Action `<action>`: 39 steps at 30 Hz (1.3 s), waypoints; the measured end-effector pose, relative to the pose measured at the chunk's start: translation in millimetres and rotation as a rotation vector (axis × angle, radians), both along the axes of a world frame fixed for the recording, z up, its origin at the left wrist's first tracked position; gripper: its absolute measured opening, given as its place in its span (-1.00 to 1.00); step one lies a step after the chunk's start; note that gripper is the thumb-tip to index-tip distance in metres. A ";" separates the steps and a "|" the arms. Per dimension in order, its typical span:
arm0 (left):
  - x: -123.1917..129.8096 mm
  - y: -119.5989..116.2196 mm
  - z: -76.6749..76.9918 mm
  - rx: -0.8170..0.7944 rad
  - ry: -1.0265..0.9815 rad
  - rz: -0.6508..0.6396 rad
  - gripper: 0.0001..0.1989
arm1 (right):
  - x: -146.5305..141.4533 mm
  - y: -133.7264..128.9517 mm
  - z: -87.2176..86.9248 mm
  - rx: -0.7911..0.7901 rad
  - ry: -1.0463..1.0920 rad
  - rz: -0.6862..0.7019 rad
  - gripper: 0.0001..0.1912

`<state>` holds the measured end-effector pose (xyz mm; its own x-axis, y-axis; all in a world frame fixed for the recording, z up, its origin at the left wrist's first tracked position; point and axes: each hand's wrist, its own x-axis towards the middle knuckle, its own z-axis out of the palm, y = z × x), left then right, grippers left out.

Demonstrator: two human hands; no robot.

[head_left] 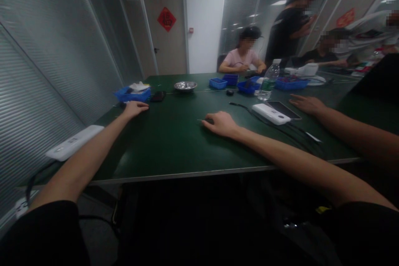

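Observation:
My left hand (136, 109) rests at the left of the green table (168, 141), just in front of a blue basket (132, 93) with white paper in it. Its fingers stretch to the right, and nothing shows in them. A black phone-like slab (158, 96) lies just beyond the fingertips. Nearer the middle, my right hand (222, 124) is closed around a small dark object (210, 121). A thin light tip pokes out of it to the left; its kind cannot be made out.
A shiny metal bowl (185, 87) stands at the back. On the right are blue trays (218, 83), a water bottle (269, 81), a white power bank-like box (271, 114) with cables and another person's hand (308, 104). A long white box (75, 143) lies left of my forearm.

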<state>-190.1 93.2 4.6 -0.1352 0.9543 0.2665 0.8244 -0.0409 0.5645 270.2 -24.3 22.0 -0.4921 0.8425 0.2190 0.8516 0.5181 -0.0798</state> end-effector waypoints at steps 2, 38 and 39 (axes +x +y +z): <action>10.1 -4.2 2.5 -0.070 -0.091 -0.045 -0.63 | -0.1 -0.4 -0.3 0.008 -0.001 0.004 -0.48; 165.2 -77.0 3.6 -0.297 -0.355 -0.961 -0.64 | -3.1 -15.1 2.5 0.069 0.013 0.239 -0.55; 165.3 -77.3 3.5 -0.298 -0.356 -0.957 -0.63 | -3.0 -15.2 2.3 0.062 0.003 0.243 -0.55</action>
